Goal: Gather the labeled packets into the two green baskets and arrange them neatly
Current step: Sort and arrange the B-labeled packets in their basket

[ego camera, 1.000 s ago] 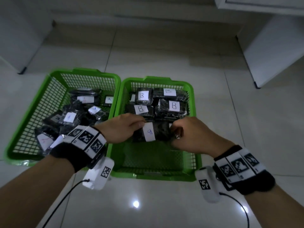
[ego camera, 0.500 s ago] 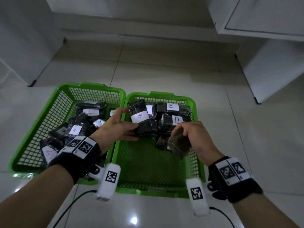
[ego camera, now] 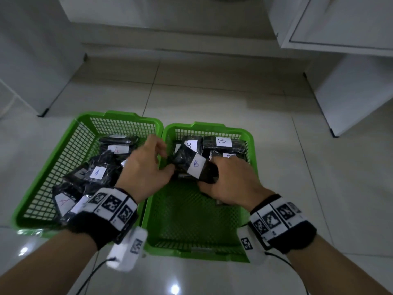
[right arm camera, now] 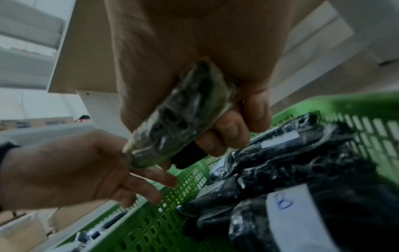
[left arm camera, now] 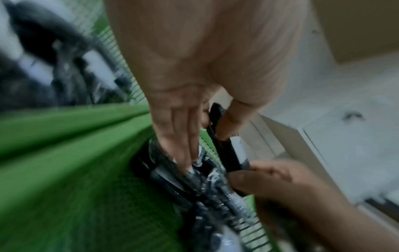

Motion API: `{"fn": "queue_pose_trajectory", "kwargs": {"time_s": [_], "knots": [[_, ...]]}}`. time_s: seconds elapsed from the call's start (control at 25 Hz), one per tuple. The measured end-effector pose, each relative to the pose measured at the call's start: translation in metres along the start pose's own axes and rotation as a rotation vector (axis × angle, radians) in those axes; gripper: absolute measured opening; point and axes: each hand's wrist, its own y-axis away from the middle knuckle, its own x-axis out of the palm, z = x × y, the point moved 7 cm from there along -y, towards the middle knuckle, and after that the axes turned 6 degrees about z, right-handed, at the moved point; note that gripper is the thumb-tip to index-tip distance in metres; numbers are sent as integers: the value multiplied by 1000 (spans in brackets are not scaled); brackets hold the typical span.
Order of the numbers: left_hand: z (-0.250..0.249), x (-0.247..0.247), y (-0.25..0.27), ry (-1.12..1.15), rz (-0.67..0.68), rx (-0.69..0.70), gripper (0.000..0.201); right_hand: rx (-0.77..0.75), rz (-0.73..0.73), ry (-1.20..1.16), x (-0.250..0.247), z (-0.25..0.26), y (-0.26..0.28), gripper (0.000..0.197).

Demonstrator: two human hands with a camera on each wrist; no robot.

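Two green baskets stand side by side on the floor. The left basket (ego camera: 119, 114) holds a loose heap of black packets labelled A (ego camera: 96, 173). The right basket (ego camera: 208, 125) has black packets labelled B (ego camera: 221, 142) stacked at its far end. My left hand (ego camera: 165, 160) pinches one end of a B packet (ego camera: 192, 165), raised above that stack. My right hand (ego camera: 225, 177) is at its other end and grips a second packet (right arm camera: 179, 116) in the palm. That second packet's label is hidden. The left wrist view shows my thumb and fingers (left arm camera: 183, 136) on a black packet (left arm camera: 224, 145).
The near half of the right basket is bare mesh (ego camera: 191, 220). White cabinets stand on the left (ego camera: 32, 60) and on the right (ego camera: 350, 92). Pale tiled floor (ego camera: 212, 92) stretches beyond the baskets.
My left hand has lifted the B packet from the near row and carried it toward the stack. My right hand picked up another packet and has closed in on the left.
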Motion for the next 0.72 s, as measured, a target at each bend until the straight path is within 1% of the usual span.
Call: {"fn": "queue_pose_trajectory", "kwargs": {"time_s": [0.04,0.08,0.12,0.16,0.2,0.24,0.28,0.32,0.36,0.4,0.44,0.48,0.52,0.56,0.64,0.72], "knots": [[-9,-4,-1,-229,-21,139,59,-34,18,20,0,-2,1,40],[-19,1,-3,-363,41,260,72,-66,33,21,0,-2,1,39],[-25,10,-5,-438,134,352,79,-86,44,6,0,-3,1,37],[-28,21,-7,-474,214,418,78,-98,47,-19,1,-4,1,36],[-29,28,-11,-490,242,464,71,-101,45,-56,2,-4,1,36],[-27,31,-17,-494,234,479,63,-91,22,-119,0,-4,2,38],[-24,31,-24,-490,202,461,57,-41,-22,-201,-3,-11,2,40],[-19,29,-32,-491,166,417,55,59,-92,-299,-9,-23,3,46],[-13,27,-39,-519,140,369,56,208,-161,-406,-16,-40,5,55],[-9,28,-43,-567,122,334,58,375,-190,-558,-21,-58,10,64],[-6,30,-47,-630,117,308,60,503,-176,-759,-20,-73,15,65],[-3,33,-50,-700,126,278,63,565,-118,-978,-16,-80,18,61],[0,37,-52,-760,143,243,64,567,-47,-1165,-14,-80,21,53],[2,41,-54,-793,162,215,65,533,7,-1283,-15,-79,22,42],[4,46,-56,-788,188,185,65,442,52,-1384,-15,-74,22,31],[8,48,-58,-763,193,169,67,377,32,-1365,-11,-72,19,24]]}}
